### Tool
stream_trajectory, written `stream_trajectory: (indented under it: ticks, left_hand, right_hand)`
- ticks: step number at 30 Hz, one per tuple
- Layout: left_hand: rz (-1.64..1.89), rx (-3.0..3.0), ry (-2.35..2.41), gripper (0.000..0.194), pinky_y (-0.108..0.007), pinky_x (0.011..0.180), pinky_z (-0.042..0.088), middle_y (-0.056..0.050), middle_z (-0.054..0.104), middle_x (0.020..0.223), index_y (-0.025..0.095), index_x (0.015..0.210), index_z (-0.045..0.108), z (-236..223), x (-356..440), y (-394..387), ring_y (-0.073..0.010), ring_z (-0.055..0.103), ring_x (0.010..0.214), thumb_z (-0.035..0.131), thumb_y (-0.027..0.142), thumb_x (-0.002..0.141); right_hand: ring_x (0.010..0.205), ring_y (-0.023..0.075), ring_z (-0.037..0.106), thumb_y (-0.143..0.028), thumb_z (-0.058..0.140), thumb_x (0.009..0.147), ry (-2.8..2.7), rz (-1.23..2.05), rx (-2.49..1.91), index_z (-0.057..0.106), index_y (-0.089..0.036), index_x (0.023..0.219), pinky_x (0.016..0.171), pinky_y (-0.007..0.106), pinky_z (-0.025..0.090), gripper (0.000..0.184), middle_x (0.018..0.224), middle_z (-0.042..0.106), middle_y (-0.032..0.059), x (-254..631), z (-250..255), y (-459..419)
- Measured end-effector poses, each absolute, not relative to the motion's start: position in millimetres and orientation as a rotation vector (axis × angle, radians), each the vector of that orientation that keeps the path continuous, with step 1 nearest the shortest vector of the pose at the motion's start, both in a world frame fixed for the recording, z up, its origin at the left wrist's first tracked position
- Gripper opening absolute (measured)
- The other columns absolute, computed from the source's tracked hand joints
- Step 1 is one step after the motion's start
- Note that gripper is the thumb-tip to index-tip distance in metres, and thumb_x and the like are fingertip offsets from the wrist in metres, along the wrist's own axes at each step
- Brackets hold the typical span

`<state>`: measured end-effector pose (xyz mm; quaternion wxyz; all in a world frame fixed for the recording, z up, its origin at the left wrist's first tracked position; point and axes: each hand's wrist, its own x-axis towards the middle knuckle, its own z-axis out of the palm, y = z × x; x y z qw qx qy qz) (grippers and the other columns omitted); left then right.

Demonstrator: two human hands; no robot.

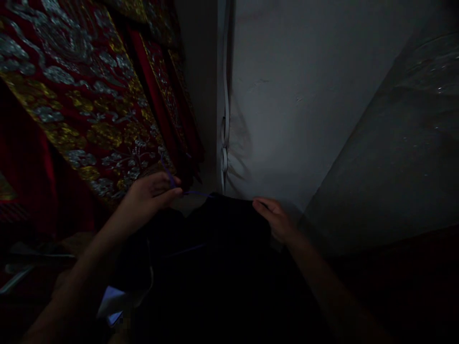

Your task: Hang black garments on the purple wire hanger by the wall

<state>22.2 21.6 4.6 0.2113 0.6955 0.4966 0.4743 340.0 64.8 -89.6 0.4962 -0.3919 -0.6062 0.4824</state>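
In dim light, a large black cloth (222,248) spreads across the lower middle of the head view. My left hand (150,193) is closed in a pinch on a thin purple thread (195,193). From those fingers the thread runs right to the cloth's upper edge, and another stretch of it rises above the hand. Toward the right, my right hand (272,212) grips the cloth's upper right edge between thumb and fingers. The cloth's lower part is too dark to make out.
Red embroidered fabric (89,95) with gold and silver patterns hangs at the left. A pale wall (304,81) stands ahead, with a white cable (225,95) down its corner. Translucent sheeting (387,143) is at the right. A small bright object (113,298) lies lower left.
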Motion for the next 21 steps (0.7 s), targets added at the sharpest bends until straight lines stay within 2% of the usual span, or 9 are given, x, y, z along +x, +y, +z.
stream_trajectory:
  ticks: [3, 5, 6, 8, 11, 13, 14, 17, 21]
  left_hand:
    - [1.983, 2.044, 1.424, 0.051, -0.036, 0.085, 0.055, -0.009, 0.065, 0.117, 0.022, 0.124, 0.060, -12, 33, 29, -0.0225, 0.065, 0.100, 0.079, 0.035, 0.078]
    - [2.243, 2.179, 1.435, 0.045, -0.035, 0.088, 0.053, -0.007, 0.065, 0.112, 0.022, 0.126, 0.060, -25, 40, 26, -0.0203, 0.064, 0.098, 0.074, 0.026, 0.083]
    - [2.237, 2.273, 1.416, 0.038, -0.033, 0.086, 0.053, -0.005, 0.066, 0.105, 0.022, 0.123, 0.062, -33, 43, 23, -0.0187, 0.064, 0.092, 0.070, 0.022, 0.086]
    - [1.928, 2.462, 1.372, 0.029, -0.030, 0.080, 0.054, -0.003, 0.069, 0.096, 0.023, 0.121, 0.064, -50, 53, 19, -0.0169, 0.066, 0.082, 0.061, 0.020, 0.092]
    - [1.216, 2.476, 1.445, 0.043, -0.030, 0.076, 0.056, -0.005, 0.074, 0.104, 0.028, 0.140, 0.055, -82, 70, 22, -0.0194, 0.072, 0.084, 0.052, 0.023, 0.098]
    - [0.931, 2.417, 1.510, 0.050, -0.034, 0.078, 0.057, -0.007, 0.074, 0.112, 0.029, 0.146, 0.050, -105, 81, 28, -0.0225, 0.073, 0.089, 0.052, 0.022, 0.097]
    - [0.868, 2.414, 1.528, 0.049, -0.036, 0.081, 0.057, -0.008, 0.073, 0.115, 0.028, 0.144, 0.053, -117, 85, 31, -0.0241, 0.073, 0.092, 0.052, 0.021, 0.096]
    - [0.940, 2.484, 1.499, 0.037, -0.044, 0.095, 0.053, -0.011, 0.069, 0.120, 0.025, 0.129, 0.064, -144, 90, 33, -0.0276, 0.067, 0.108, 0.055, 0.020, 0.094]
    - [1.352, 2.407, 1.435, 0.029, -0.044, 0.101, 0.050, -0.010, 0.065, 0.119, 0.026, 0.123, 0.064, -163, 92, 22, -0.0257, 0.061, 0.116, 0.054, 0.021, 0.096]
  right_hand:
    - [0.075, 0.0229, 0.071, -0.067, 0.084, 0.062, -1.137, 1.067, -0.910, 0.070, -0.022, 0.078, 0.069, 0.032, 0.056, 0.050, 0.074, 0.073, 0.0012, 345, -54, 83]
    - [0.086, 0.0269, 0.073, -0.066, 0.087, 0.056, -1.043, 1.003, -0.862, 0.070, -0.023, 0.080, 0.076, 0.036, 0.059, 0.052, 0.080, 0.076, 0.0028, 349, -29, 99]
    - [0.091, 0.0283, 0.073, -0.065, 0.087, 0.056, -1.027, 0.980, -0.838, 0.070, -0.023, 0.080, 0.079, 0.037, 0.060, 0.051, 0.083, 0.077, 0.0037, 351, -20, 105]
    - [0.101, 0.0300, 0.073, -0.064, 0.086, 0.060, -1.007, 0.951, -0.800, 0.070, -0.023, 0.082, 0.085, 0.039, 0.061, 0.049, 0.090, 0.078, 0.0052, 357, -10, 114]
    - [0.109, 0.0311, 0.071, -0.061, 0.083, 0.067, -0.921, 0.934, -0.789, 0.071, -0.024, 0.088, 0.090, 0.043, 0.061, 0.045, 0.100, 0.078, 0.0064, 368, -21, 110]
    - [0.112, 0.0314, 0.070, -0.061, 0.081, 0.070, -0.855, 0.936, -0.826, 0.071, -0.024, 0.092, 0.093, 0.044, 0.060, 0.044, 0.103, 0.078, 0.0067, 375, -38, 102]
    - [0.114, 0.0313, 0.070, -0.061, 0.080, 0.072, -0.844, 0.940, -0.855, 0.071, -0.024, 0.094, 0.095, 0.045, 0.060, 0.044, 0.105, 0.078, 0.0069, 379, -47, 97]
    - [0.117, 0.0307, 0.069, -0.062, 0.076, 0.076, -0.880, 0.955, -0.918, 0.071, -0.024, 0.100, 0.097, 0.046, 0.059, 0.045, 0.108, 0.078, 0.0068, 384, -68, 89]
    - [0.117, 0.0304, 0.069, -0.065, 0.068, 0.082, -0.910, 0.970, -0.894, 0.071, -0.024, 0.105, 0.098, 0.047, 0.058, 0.047, 0.109, 0.078, 0.0069, 380, -75, 93]
